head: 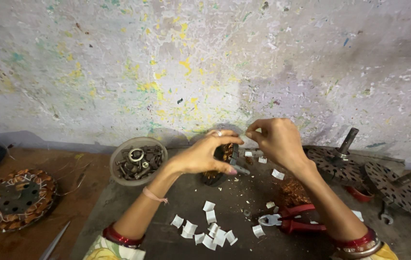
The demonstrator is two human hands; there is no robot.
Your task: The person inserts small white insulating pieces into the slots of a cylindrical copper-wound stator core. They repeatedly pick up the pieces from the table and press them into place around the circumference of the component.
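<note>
Clearly held off the desk [176, 202], near its far edge against the paint-flecked wall [205, 58], is a round dark metal motor core with copper-coloured winding [224, 161]. The left hand [204, 155] wraps around it from the left, fingers curled over the top and thumb beneath, closed firmly on it. The right hand [277, 140] is pinched narrow, its fingertips meeting at the core's upper edge; whether they hold one of the small paper slips is too fine to tell.

The core looks stiff and fairly heavy for its size, so the outer iron rim seems the sound place to grip; the thin copper wire is likely delicate and easily nicked, and is better left untouched by a squeezing hold.

Just below the hands, a scatter of small white folded paper slips [208, 230] lies toward the desk's near edge. Red-handled pliers [290, 220] rest to their right, beside a heap of loose copper wire scraps [294, 190]. A round grey bowl of nuts and metal rings [138, 160] stands at the far edge, left of the hands. A wound stator with white ties [17, 197] lies near the left edge, and two perforated dark discs with shafts [359, 166] sit at the far right corner.
</note>
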